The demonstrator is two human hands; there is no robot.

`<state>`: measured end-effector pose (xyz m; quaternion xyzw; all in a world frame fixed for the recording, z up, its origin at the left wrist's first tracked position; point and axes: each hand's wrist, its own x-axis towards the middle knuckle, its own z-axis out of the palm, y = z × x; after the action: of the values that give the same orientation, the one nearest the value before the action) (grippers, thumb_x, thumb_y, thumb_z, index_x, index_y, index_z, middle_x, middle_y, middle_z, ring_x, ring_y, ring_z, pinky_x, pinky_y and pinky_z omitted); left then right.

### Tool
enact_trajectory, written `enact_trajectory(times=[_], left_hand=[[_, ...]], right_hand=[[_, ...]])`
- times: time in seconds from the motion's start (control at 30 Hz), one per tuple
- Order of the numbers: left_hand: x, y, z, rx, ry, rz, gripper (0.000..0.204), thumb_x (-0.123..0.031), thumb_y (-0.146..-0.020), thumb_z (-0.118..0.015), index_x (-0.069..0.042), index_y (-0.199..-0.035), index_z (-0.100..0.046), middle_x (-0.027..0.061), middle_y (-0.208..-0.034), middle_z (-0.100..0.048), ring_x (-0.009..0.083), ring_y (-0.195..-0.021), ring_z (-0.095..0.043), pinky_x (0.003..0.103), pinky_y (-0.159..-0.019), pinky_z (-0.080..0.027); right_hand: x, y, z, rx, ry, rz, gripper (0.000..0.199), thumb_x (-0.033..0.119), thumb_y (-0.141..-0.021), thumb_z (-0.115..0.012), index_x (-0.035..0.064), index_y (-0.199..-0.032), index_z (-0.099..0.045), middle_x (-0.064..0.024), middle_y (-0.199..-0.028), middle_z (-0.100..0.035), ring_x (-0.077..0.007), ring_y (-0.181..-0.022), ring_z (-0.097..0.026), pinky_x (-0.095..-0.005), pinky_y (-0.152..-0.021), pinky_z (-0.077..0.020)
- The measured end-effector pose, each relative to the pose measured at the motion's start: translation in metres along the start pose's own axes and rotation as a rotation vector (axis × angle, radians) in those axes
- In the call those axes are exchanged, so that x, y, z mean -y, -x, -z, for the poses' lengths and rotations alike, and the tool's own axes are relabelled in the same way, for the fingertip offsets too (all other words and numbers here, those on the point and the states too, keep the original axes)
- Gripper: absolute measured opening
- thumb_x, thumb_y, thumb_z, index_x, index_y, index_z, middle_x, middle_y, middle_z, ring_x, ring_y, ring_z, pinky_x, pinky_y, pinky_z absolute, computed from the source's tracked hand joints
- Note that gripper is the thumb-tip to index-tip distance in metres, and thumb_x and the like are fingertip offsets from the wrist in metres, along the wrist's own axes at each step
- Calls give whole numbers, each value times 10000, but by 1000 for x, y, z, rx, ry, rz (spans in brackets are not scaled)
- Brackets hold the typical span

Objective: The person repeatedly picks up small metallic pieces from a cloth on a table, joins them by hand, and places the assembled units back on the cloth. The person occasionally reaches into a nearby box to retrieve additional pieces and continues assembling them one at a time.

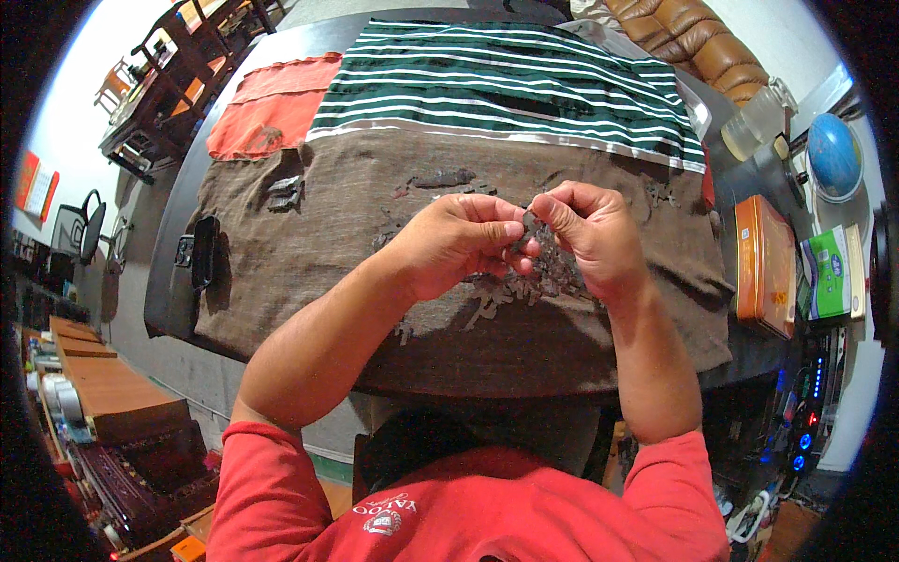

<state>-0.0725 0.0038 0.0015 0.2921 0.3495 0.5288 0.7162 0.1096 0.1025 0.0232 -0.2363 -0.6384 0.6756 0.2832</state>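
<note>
Dark tabletop point(167, 302), w/ a brown cloth point(300, 272) spread over it to the near edge. Back a bit from the middle of that edge, a loose heap point(489, 302) of thin dark grey pieces lies on the cloth, partly hidden by the hands. Just above it, left hand point(456, 239) & right hand point(604, 244) come together, fingers of both pinched on one small dark piece point(530, 225); too small & blurry to say exactly what it is. More dark scraps point(445, 178) lie beyond the hands. By the R edge: orange box point(765, 267), w/ a green-&-white pack point(826, 272) beside it. Nr the L edge: black case point(203, 253) on the cloth, plus a small dark bundle point(286, 193) farther back. Blue globe point(834, 156) past the R edge. Toward the far L corner: orange-red cloth point(276, 98); along the far edge, green cloth w/ white stripes point(496, 84). Brown sofa point(688, 42) beyond the far R corner.
</note>
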Motion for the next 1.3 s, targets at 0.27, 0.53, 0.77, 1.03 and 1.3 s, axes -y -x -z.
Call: enact_trajectory(times=[0.27,0.53,0.77,1.03,1.3], left_hand=[[1,-1,1,9,30,-6,231,-108,-912,-683,-32,-1124,-630,108,-991,-696,208,-878,-693,315,-752,-572],[2,-3,3,43,64,-17,334,-87,-905,-685,-54,-1224,-592,99,-996,-681,184,-898,-677,341,-831,-577],[3,-3,3,34,62,-35,342,-86,-903,-689,-56,-1228,-588,97,-981,-684,182,-884,-678,333,-805,-576],[2,-6,3,-48,-18,-65,239,-95,-904,-697,-94,-1077,-533,85,-914,-679,184,-816,-667,308,-711,-544],[1,-4,-2,-139,-149,-92,192,-101,-928,-659,-92,-1063,-522,72,-888,-660,188,-792,-679,296,-676,-541]], right_hand=[[-3,-2,2,-12,151,80,173,163,-926,-699,-7,-946,-726,-30,-817,-706,-74,-756,-616,-238,-681,-497],[-11,-6,1,-189,148,135,155,158,-969,-633,33,-1006,-717,36,-758,-629,-7,-575,-413,-178,-503,-316],[-9,-8,4,-279,168,74,194,193,-966,-633,28,-1024,-717,33,-762,-632,-14,-624,-448,-187,-569,-363],[0,-4,0,-15,255,97,156,124,-950,-643,-6,-1016,-699,3,-847,-662,-60,-775,-582,-219,-695,-479],[0,-4,27,-36,381,244,115,152,-925,-687,37,-924,-690,79,-704,-555,-16,-652,-479,-198,-566,-396]])
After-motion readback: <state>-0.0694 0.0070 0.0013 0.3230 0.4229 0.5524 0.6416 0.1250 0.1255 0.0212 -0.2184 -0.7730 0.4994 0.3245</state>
